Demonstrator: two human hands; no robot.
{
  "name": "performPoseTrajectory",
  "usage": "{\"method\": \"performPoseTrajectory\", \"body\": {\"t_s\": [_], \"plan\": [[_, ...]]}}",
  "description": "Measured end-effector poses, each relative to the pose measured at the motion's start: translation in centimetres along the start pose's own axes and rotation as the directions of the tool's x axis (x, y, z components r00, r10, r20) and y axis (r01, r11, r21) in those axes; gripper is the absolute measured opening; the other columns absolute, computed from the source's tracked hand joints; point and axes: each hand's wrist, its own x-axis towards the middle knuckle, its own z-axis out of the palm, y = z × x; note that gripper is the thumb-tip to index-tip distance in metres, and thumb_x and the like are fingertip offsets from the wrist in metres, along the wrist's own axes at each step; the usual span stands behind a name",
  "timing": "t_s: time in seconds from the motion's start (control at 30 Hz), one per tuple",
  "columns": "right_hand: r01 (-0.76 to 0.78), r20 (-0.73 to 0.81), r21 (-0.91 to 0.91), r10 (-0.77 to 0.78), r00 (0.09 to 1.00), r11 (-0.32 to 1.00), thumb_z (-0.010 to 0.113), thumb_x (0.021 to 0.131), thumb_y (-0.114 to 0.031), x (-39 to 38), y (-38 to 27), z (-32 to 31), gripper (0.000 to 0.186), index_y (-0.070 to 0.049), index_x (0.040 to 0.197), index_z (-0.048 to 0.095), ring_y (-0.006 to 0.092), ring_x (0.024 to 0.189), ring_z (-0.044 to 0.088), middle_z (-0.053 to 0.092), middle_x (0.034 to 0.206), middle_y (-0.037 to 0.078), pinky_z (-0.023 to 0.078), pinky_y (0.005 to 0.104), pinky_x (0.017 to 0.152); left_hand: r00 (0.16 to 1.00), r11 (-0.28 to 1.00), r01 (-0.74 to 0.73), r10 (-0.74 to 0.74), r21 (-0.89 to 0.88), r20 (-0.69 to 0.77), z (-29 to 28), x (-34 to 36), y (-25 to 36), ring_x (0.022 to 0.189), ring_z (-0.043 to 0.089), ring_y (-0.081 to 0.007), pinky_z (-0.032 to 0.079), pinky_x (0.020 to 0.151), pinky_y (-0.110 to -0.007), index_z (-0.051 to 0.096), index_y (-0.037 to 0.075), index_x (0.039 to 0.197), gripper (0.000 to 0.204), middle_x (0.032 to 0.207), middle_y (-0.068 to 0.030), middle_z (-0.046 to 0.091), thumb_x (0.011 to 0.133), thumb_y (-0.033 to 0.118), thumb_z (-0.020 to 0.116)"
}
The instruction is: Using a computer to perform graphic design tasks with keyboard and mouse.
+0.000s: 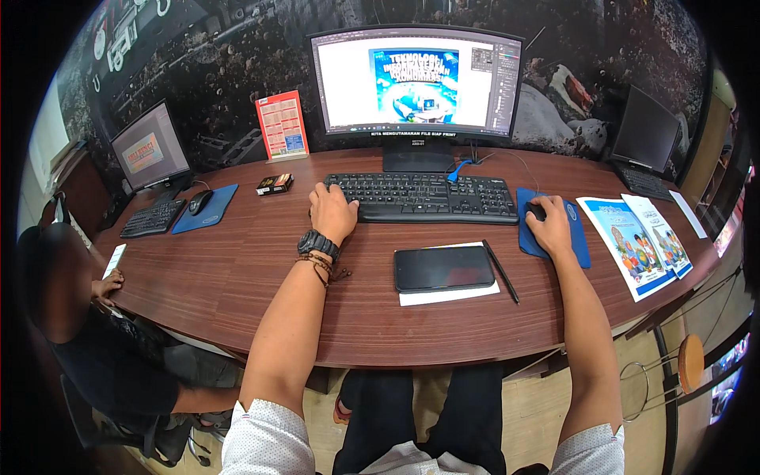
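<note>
My left hand (332,212) rests over the left end of a black keyboard (423,196), its fingers loosely spread and touching the keys. A black watch (318,245) and a beaded bracelet (317,261) circle that wrist. My right hand (551,230) is wrapped over a black computer mouse (537,210), which sits on a blue mouse pad (583,247); the palm and fingers hide part of it. Behind the keyboard stands a wide curved monitor (344,85) showing a blue poster design in editing software.
Between my forearms lie a dark phone (443,269) on white paper and a black pen (501,272). Printed booklets (633,252) are at right. A small box (275,184) and a red desk calendar (283,127) stand left. Another person (111,356) sits at the left edge near a second computer (148,149).
</note>
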Motion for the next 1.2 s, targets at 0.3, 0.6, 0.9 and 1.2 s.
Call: {"method": "performPoseTrajectory", "body": {"t_s": [0.3,0.6,0.9,1.2], "plan": [[-0.005,-0.011,-0.025,0.005,1.000,1.000,0.067,0.081,-0.023,-0.1,0.3,0.0,0.034,-0.009,0.112,0.067,0.0361,0.112,0.059,0.056,0.120,0.015,0.049,0.0443,0.094,0.996,0.998,0.056,-0.057,0.030,0.065,-0.6,0.0,0.7,0.113,0.051,-0.0439,0.050,0.095,-0.049,0.063,-0.012,0.102,0.046,0.121,-0.0255,0.050,0.085,0.029,0.074],[0.028,-0.030,-0.019,-0.028,0.999,0.999,0.067,0.080,-0.023,0.0,0.6,0.2,0.033,-0.009,0.110,0.068,0.0361,0.110,0.060,0.057,0.118,0.014,0.049,0.0445,0.093,0.989,0.997,0.075,-0.078,0.034,0.123,-1.2,0.1,0.8,0.115,0.050,-0.0441,0.049,0.097,-0.049,0.066,-0.013,0.101,0.047,0.125,-0.0262,0.049,0.087,0.031,0.072],[-0.006,-0.005,-0.012,0.005,1.000,1.000,0.067,0.080,-0.024,-0.1,0.1,0.0,0.034,-0.010,0.111,0.067,0.0363,0.110,0.060,0.057,0.120,0.014,0.049,0.0448,0.093,0.986,0.995,0.094,-0.097,0.033,0.136,-1.4,0.1,0.9,0.118,0.049,-0.0443,0.048,0.099,-0.049,0.064,-0.013,0.105,0.048,0.126,-0.0265,0.049,0.087,0.030,0.073],[-0.024,-0.006,-0.023,0.024,1.000,0.999,0.068,0.080,-0.024,-0.1,-0.2,-0.1,0.035,-0.010,0.112,0.067,0.0361,0.111,0.059,0.057,0.120,0.014,0.049,0.0450,0.092,0.996,0.997,0.074,-0.073,-0.022,0.050,-0.7,-0.1,0.2,0.117,0.048,-0.0454,0.044,0.099,-0.053,0.055,-0.007,0.115,0.052,0.122,-0.0274,0.050,0.084,0.029,0.076]]}}
